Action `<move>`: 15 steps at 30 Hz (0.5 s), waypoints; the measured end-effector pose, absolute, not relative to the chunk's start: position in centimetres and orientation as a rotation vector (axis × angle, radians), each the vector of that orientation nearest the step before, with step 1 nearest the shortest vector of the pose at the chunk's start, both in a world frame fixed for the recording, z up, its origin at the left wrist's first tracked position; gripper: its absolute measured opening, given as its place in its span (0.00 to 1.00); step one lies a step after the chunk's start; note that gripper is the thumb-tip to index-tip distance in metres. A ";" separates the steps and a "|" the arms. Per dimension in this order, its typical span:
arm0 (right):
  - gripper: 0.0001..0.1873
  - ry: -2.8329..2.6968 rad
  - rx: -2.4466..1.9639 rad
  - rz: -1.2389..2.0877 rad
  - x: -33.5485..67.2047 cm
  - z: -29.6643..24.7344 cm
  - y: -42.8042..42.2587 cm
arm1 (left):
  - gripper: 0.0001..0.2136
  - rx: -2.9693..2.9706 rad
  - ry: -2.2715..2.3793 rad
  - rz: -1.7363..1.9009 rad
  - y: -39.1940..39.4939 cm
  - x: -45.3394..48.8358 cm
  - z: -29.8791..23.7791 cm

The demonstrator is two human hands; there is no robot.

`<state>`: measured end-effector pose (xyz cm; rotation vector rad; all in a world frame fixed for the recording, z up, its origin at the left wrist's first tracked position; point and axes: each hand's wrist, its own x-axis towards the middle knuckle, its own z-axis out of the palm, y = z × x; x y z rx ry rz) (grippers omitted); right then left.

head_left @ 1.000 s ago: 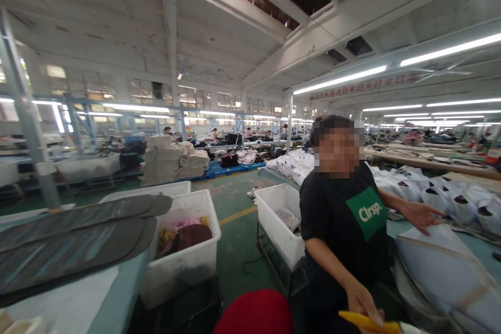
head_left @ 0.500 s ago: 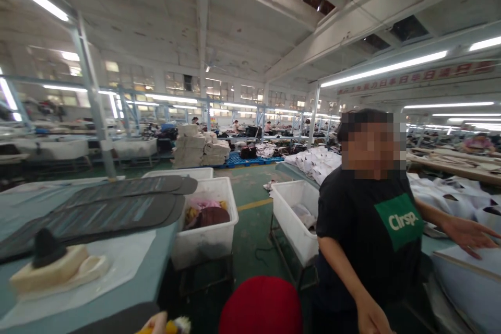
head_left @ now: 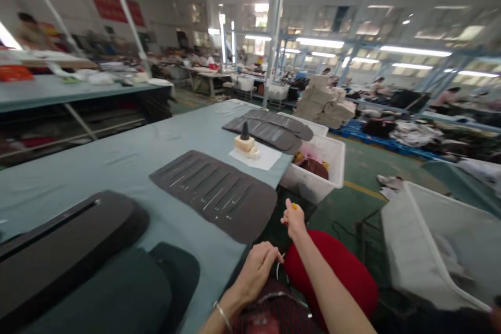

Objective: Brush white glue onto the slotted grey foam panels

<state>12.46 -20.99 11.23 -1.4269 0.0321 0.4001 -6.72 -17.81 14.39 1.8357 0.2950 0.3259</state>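
My right hand (head_left: pixel 293 219) is closed round something whose yellow end (head_left: pixel 294 206) shows above the fingers; it looks like the handle of the brush with pale bristles seen earlier. My left hand (head_left: pixel 260 263), with a bracelet at the wrist, is held by the table's front edge, its fingers loosely bent and apart, with no object visible in it. Just beyond it, a dark grey panel (head_left: pixel 219 193) with several parallel strips lies flat on the blue-green table (head_left: pixel 172 138). Farther back, a cream block with a black cone (head_left: pixel 245 141) rests on a white sheet (head_left: pixel 270 159).
More dark panels (head_left: pixel 270 130) lie at the table's far end, and black pieces (head_left: pixel 74 229) at the near left. White bins (head_left: pixel 336 162) stand past the table and at the right. A red stool (head_left: pixel 332 266) is beside my right forearm.
My view has swung left and down toward the table. Both my hands are now in sight; the co-worker in the black shirt has mostly left the frame at the right.
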 end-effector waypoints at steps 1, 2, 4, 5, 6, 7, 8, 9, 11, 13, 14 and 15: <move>0.24 0.007 -1.417 0.437 12.9 10.8 -21.3 | 0.17 1.818 0.367 0.346 -17.3 -6.9 13.6; 0.25 -0.012 -1.408 0.477 13.2 10.6 -21.6 | 0.14 1.787 0.452 0.383 -16.7 -7.1 12.5; 0.26 -0.063 -1.399 0.561 13.5 10.4 -21.8 | 0.13 1.726 0.601 0.463 -15.1 -7.4 10.2; 0.27 -0.093 -1.406 0.592 13.5 10.4 -21.6 | 0.17 1.721 0.665 0.499 -14.1 -7.6 9.0; 0.29 -0.130 -1.421 0.619 13.4 10.4 -21.1 | 0.18 1.741 0.727 0.529 -13.0 -7.8 7.8; 0.30 -0.169 -1.441 0.636 13.3 10.4 -20.5 | 0.17 1.778 0.794 0.557 -12.0 -8.0 6.6; 0.31 -0.204 -1.463 0.647 13.2 10.3 -19.8 | 0.14 1.825 0.863 0.580 -10.9 -8.3 5.7; 0.31 -0.234 -1.482 0.655 13.0 10.2 -18.9 | 0.11 1.876 0.930 0.596 -10.0 -8.4 4.9; 0.30 -0.280 -1.520 0.673 12.8 9.9 -16.8 | 0.09 1.979 1.050 0.602 -8.3 -8.5 3.7; 0.29 -0.341 -1.564 0.698 12.8 9.3 -14.5 | 0.10 2.073 1.136 0.573 -7.2 -8.3 3.2; 0.27 -0.390 -1.590 0.710 12.7 8.9 -13.4 | 0.11 2.116 1.161 0.560 -6.7 -8.0 3.1; 0.25 -0.451 -1.616 0.719 12.7 8.5 -12.4 | 0.11 2.153 1.182 0.557 -6.4 -7.7 3.1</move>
